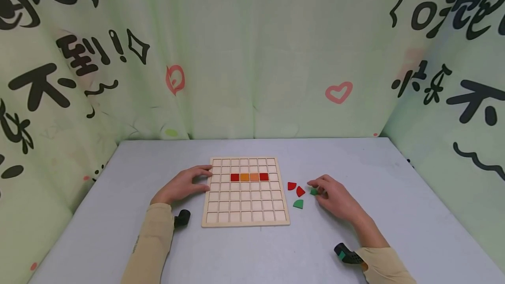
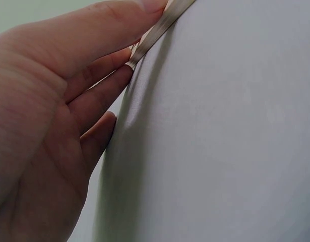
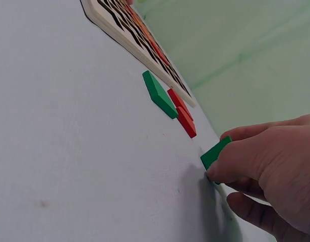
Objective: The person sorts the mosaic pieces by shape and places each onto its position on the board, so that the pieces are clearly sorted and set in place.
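A wooden grid board (image 1: 245, 225) lies flat on the table. One of its upper rows holds a red square (image 1: 235, 177), two orange squares (image 1: 249, 177) and another red square (image 1: 264, 177). At the board's left edge, my left hand (image 1: 183, 185) touches the rim with extended, spread fingers and thumb. To the right of the board, my right hand (image 1: 337, 197) pinches a green quarter-circle piece (image 3: 215, 152) between thumb and fingers, low over the table. Between that hand and the board lie two red quarter-circle pieces (image 1: 300, 191) and a second green one (image 1: 298, 204).
The white table (image 1: 252, 257) stretches around the board. A pale green curtain (image 1: 276, 56) with dark lettering and a heart drawing hangs behind it and along both sides. Black wrist devices (image 1: 182, 218) are worn at both sleeves.
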Tool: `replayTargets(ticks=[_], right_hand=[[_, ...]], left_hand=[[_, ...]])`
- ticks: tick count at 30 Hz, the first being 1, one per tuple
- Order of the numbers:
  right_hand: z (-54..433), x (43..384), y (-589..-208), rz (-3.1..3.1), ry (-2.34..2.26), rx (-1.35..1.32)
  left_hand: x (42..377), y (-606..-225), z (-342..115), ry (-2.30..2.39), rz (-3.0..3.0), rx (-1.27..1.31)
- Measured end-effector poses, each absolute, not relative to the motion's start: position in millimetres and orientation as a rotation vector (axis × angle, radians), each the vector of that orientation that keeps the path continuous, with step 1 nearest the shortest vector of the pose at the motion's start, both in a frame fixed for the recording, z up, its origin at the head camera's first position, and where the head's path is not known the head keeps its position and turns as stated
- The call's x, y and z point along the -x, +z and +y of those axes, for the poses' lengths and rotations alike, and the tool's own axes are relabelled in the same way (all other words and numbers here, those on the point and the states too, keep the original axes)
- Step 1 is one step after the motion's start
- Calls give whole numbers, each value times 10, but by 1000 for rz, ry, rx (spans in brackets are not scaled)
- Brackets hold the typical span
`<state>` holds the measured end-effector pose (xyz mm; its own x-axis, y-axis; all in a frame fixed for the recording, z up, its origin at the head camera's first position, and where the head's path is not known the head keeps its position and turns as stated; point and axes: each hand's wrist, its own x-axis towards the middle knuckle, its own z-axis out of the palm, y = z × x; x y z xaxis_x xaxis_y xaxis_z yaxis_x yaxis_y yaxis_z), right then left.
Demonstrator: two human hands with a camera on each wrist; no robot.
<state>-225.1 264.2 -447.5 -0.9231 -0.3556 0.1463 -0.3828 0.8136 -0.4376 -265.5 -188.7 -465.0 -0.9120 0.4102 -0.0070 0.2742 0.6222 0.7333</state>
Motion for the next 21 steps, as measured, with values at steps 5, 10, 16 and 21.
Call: replayTargets(ticks=[5, 10, 16, 21], right_hand=[[2660, 2258, -4467, -2961, 756, -624], [2690, 2266, -4463, -3002, 779, -660], [2709, 2255, -4462, -3014, 813, -685], [2713, 2250, -4455, -3003, 821, -681]], left_hand=[[2658, -4642, -1893, 1160, 2669, -569], [2666, -4647, -1899, 1161, 2665, -553], [2669, -4654, -1899, 1173, 2661, -562], [2658, -4653, -1891, 1188, 2651, -559]])
